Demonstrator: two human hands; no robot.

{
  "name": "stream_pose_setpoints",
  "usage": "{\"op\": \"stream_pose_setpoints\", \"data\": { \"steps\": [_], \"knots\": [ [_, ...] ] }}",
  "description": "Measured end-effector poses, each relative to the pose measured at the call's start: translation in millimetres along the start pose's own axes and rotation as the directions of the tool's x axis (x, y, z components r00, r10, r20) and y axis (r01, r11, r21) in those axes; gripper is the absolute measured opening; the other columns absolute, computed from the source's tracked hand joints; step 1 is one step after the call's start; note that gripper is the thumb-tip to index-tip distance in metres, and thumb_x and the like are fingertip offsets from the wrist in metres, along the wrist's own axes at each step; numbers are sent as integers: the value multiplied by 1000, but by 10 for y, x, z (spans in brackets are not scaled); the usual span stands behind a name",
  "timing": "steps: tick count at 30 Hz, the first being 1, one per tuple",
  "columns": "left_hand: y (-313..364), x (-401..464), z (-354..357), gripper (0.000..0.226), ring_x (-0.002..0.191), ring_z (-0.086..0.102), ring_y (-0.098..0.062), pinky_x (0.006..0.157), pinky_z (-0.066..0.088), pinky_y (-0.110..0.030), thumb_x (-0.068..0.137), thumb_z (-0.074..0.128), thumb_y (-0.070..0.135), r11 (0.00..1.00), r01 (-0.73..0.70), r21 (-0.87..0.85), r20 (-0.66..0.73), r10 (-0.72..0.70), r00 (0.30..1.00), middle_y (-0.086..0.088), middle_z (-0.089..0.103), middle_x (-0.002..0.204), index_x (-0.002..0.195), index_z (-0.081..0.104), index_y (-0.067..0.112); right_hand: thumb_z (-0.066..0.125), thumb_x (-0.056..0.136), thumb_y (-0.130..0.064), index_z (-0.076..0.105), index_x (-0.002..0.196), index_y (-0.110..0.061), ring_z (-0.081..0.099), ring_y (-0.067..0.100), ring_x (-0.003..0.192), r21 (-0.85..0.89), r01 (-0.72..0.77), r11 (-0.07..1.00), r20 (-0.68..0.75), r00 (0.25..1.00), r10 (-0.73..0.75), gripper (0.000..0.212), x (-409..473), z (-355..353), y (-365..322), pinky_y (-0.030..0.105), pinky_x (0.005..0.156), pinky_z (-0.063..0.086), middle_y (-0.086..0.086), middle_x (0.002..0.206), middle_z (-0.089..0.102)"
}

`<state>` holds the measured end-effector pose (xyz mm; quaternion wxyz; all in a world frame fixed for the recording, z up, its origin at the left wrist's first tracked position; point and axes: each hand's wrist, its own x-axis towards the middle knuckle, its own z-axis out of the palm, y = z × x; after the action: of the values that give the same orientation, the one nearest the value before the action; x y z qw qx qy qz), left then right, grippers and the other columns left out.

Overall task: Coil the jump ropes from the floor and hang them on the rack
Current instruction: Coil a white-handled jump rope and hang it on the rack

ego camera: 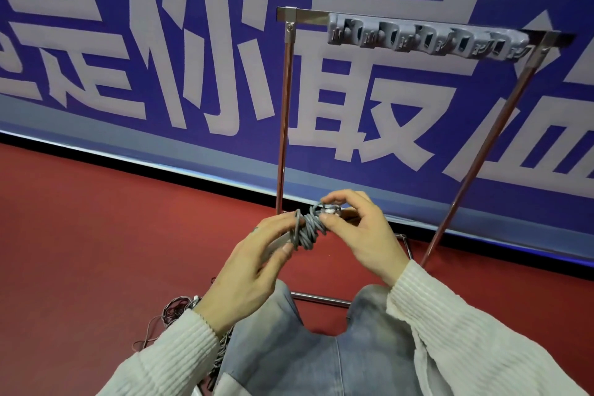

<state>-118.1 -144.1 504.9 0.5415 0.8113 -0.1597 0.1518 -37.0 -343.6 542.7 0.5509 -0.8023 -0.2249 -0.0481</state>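
Grey jump rope (307,230), wound into a tight bundle, sits between both hands above the person's knees: the left hand (254,264) grips one end with thumb and fingers, and the right hand (356,228) pinches the wrapped loops. Behind stands the chrome rack (284,112) with its grey hook strip (427,38), while more tangled ropes (175,309) lie on the red floor (96,219) by the left sleeve

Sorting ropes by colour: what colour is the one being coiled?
Grey coiled rope, seen in the head view.
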Motion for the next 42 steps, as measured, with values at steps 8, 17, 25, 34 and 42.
{"op": "stream_pose_setpoints", "data": {
  "steps": [8,17,25,34,42],
  "knots": [
    [69,41,96,21,88,68,0,78,47,-11,101,63,26,991,134,16,-227,-127,965,15,74,102,121,69,29,67,94,-6,63,90,-20,64,18,86,211,91,973,-71,994,-78,15,-37,69,100,30,81,52,5,92,69],
    [152,12,-56,35,87,70,-4,80,55,-22,105,56,33,981,90,173,15,-94,995,23,68,120,138,59,42,80,85,-5,77,87,-15,65,16,68,124,85,989,210,971,-110,11,-30,-44,-27,31,66,54,-7,82,70],
    [196,166,63,37,87,70,2,77,55,-24,99,63,45,973,80,215,183,-121,976,20,74,105,135,56,38,76,88,-4,79,94,-18,72,11,90,226,0,974,125,992,-29,15,-47,39,93,22,82,52,-3,93,77],
    [86,120,219,30,70,69,-30,46,45,-27,110,43,32,785,414,-461,-25,-478,878,-17,71,81,102,52,4,59,102,-29,70,122,-27,71,20,103,402,-405,821,231,913,337,24,-35,-22,57,47,89,60,1,117,74],
    [17,198,199,22,71,68,-3,68,64,-46,100,62,36,848,423,-320,-332,-519,788,0,60,94,102,46,22,61,101,-14,72,114,-9,74,18,87,521,-428,738,153,898,413,19,-78,86,71,41,71,64,8,99,76]
  ]
}}
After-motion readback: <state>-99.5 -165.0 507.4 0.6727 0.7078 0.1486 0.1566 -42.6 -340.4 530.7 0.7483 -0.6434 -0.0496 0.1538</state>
